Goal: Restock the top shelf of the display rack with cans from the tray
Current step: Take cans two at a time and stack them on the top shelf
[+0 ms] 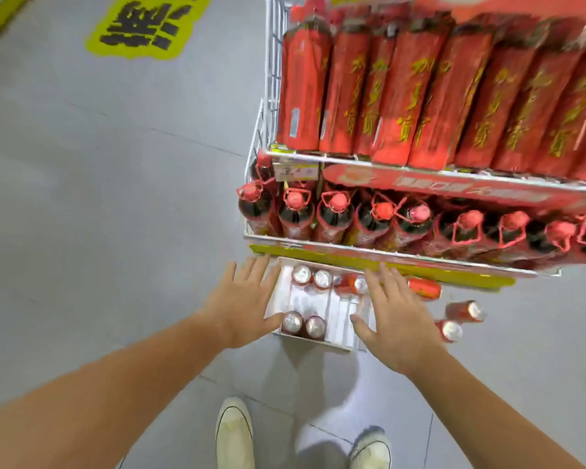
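A white cardboard tray lies on the floor in front of the display rack. Several red cans with silver tops stand in it: two at its far side, two at its near edge. My left hand hovers over the tray's left side, fingers spread, holding nothing. Over the right side, my right hand is spread the same way and empty. Three more red cans lie loose on the floor to the right of the tray. The rack's top shelf is out of view.
The white wire rack holds tall red bottles on an upper shelf and red-capped dark bottles on the lower shelf. Grey floor spreads to the left, with a yellow floor sticker far off. My white shoes stand just behind the tray.
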Tool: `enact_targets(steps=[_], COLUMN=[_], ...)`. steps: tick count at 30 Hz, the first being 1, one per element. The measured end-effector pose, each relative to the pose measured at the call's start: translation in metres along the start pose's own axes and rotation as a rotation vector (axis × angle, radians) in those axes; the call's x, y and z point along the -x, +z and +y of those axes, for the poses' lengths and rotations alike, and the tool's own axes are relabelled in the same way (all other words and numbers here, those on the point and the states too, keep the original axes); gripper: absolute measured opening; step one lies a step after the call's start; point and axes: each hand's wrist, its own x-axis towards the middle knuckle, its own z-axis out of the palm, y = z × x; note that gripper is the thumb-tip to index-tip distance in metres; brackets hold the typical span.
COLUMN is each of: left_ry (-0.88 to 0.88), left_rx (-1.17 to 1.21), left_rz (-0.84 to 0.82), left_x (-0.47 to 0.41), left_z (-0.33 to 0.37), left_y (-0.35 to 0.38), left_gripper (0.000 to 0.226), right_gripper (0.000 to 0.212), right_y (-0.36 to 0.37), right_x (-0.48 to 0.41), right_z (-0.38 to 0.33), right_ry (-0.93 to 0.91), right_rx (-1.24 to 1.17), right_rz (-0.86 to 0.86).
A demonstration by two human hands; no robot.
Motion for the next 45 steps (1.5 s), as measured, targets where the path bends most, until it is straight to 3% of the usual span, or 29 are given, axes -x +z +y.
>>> enact_targets(steps=[4, 7, 9, 13, 15, 18, 25, 28, 34, 39, 45], left_ry=[0.061, 0.071, 0.077, 0.127, 0.157, 0.184, 0.236, 0.198, -0.048, -0.239, -0.278], left_rx=[-0.003, 0.044, 0.089, 0.161, 0.135, 0.103, 0.155, 0.308, 0.892, 1.26, 1.547], left_rz=[-0.077, -0.049, -0.094, -0.168, -0.246, -0.369, -0.485, -0.466, -0.388, -0.407, -0.51], left_x=[-0.032, -0.059, -0.076, -0.106, -0.118, -0.134, -0.163, -0.169, -0.188, -0.2, -0.194], left_z=[0.005, 0.005, 0.006, 0.006, 0.008, 0.013, 0.023, 0.021, 0.018, 0.018, 0.016], left_y=[0.085, 0.143, 0.176, 0.235, 0.258, 0.286, 0.312, 0.318, 0.319, 0.321, 0.295], left_gripper=[0.085, 0.092, 0.093, 0.074, 0.077, 0.08, 0.065, 0.062, 0.055, 0.067, 0.043], right_gripper=[0.086, 0.083, 0.08, 0.073, 0.068, 0.066, 0.081, 0.081, 0.057, 0.062, 0.06], right_y=[0.085, 0.138, 0.171, 0.23, 0.255, 0.283, 0.322, 0.337, 0.336, 0.345, 0.325], right_x=[-0.026, -0.046, -0.059, -0.08, -0.092, -0.111, -0.141, -0.143, -0.147, -0.169, -0.165], right_z=[0.009, 0.016, 0.022, 0.031, 0.036, 0.041, 0.033, 0.036, 0.028, 0.028, 0.041], right_ry=[0.012, 0.001, -0.002, -0.044, -0.081, -0.114, -0.141, -0.072, 0.246, 0.422, 0.467], right_rx=[-0.017, -0.053, -0.061, -0.04, -0.041, -0.165, -0.514, -0.661, -1.294, -1.336, -1.469], right_rz=[-0.096, -0.134, -0.173, -0.205, -0.271, -0.353, -0.451, -0.365, -0.284, -0.188, -0.149])
